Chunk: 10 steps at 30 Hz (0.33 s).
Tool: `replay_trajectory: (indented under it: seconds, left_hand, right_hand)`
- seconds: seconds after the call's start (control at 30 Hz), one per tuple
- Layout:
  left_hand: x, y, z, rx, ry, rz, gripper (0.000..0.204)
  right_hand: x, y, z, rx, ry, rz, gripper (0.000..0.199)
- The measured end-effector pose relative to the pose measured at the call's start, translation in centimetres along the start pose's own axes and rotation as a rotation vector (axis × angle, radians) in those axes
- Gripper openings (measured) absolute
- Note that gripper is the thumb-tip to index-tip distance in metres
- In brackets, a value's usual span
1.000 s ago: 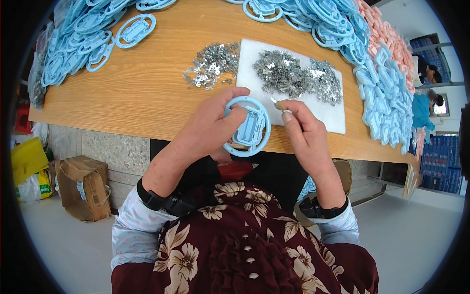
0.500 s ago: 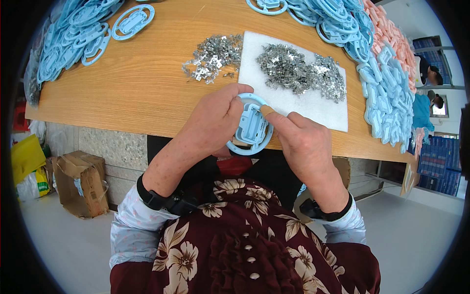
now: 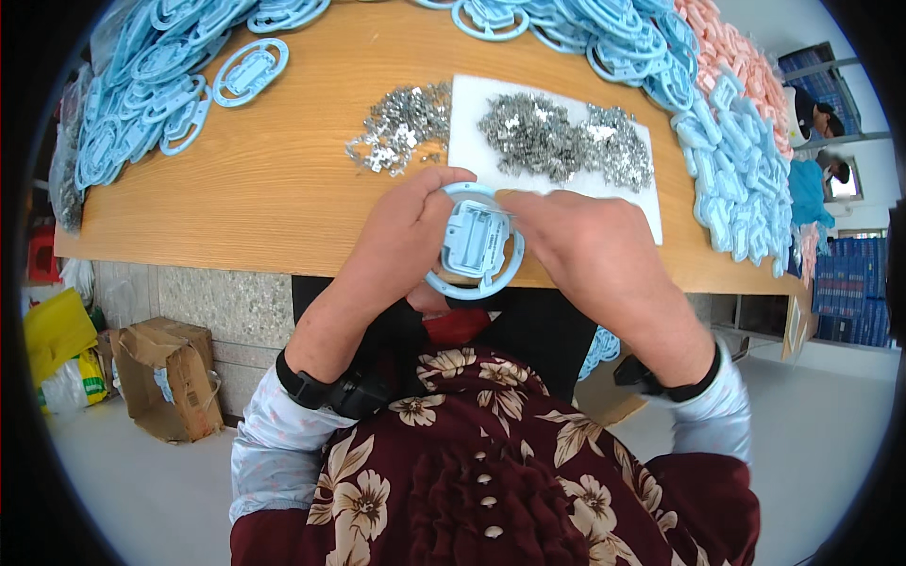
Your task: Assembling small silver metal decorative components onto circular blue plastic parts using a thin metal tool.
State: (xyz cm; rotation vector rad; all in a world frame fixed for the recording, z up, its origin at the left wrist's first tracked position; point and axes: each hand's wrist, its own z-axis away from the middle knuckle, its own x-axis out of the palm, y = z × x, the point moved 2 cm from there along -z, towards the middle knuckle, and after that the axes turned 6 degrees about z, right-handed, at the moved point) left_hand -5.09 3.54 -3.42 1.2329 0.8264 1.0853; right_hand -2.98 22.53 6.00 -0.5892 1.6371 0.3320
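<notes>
My left hand [image 3: 401, 231] is closed on the left rim of a light-blue plastic wheel-shaped casing [image 3: 475, 243], held at the table's near edge. Its inner side faces up, showing a rectangular recessed compartment in the middle. My right hand [image 3: 599, 245] is closed, with thumb and forefinger pinched at the casing's upper right rim. Motion blurs those fingertips, and whatever sits between them cannot be made out. Just beyond the hands lies a heap of small silvery metal clips [image 3: 401, 127]; more clips [image 3: 533, 132] are piled on a white foam sheet [image 3: 464, 141].
Blue wheel casings [image 3: 170, 57] are stacked at the far left, with more [image 3: 632, 42] at the far right. Smaller blue parts [image 3: 741, 179] and pink parts [image 3: 731, 47] cover the table's right side. An open cardboard box [image 3: 170, 377] stands on the floor at left.
The right fingertips have shifted from inside the casing to its upper right rim, and the right forearm has swung outward. My left hand keeps its hold. The whole view has shifted slightly.
</notes>
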Motion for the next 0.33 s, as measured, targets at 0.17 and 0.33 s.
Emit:
replay_trajectory:
  seconds: [0.17,0.33]
  left_hand:
    - [0.9,0.2,0.1,-0.082,-0.056,0.324,0.034]
    - [1.9,0.8,1.2,-0.145,-0.175,0.328,0.04]
  right_hand:
    - [4.6,1.9,3.7,0.593,0.065,-1.11,0.033]
    - [5.0,1.5,4.4,0.702,-0.003,-1.579,0.032]
